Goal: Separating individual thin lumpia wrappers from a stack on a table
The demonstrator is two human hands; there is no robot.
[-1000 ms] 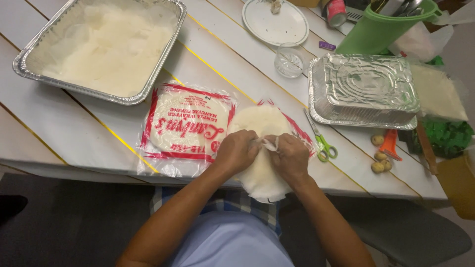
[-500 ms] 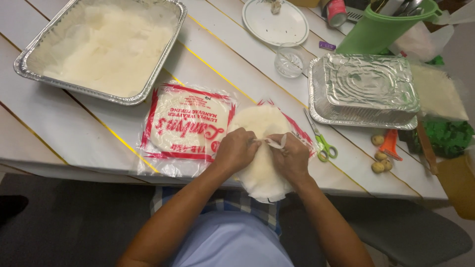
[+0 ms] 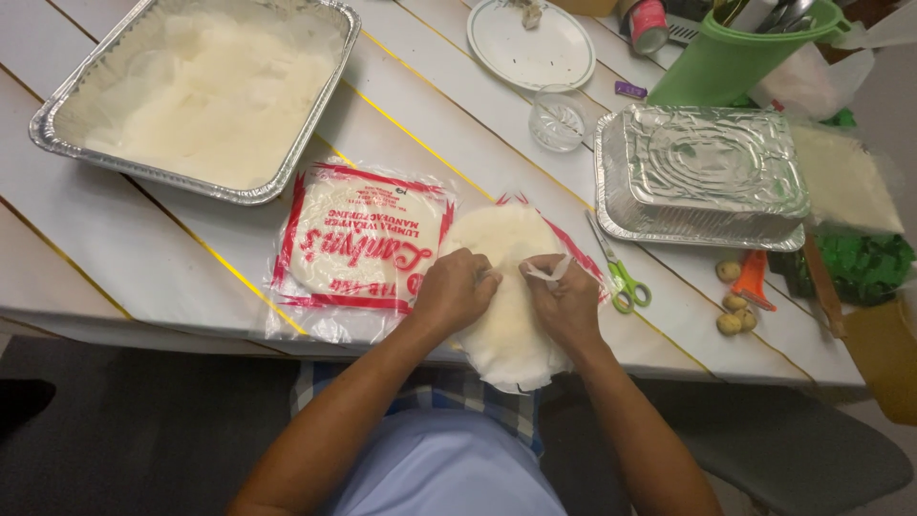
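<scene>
Both hands rest on the round wrapper stack (image 3: 506, 287) — left hand (image 3: 457, 291) curled closed on it, right hand (image 3: 565, 304) pinching a peeled edge — sealed wrapper packet (image 3: 358, 248) just left.

Pale round wrapper stack (image 3: 506, 287) overhangs table edge; top sheet's edge lifted.

Both hands (image 3: 511, 296) on round wrappers (image 3: 506, 315)

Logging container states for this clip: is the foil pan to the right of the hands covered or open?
Covered. The right foil pan has a crinkled foil lid over its top, hiding the contents. The large foil tray at upper left is uncovered.
</scene>
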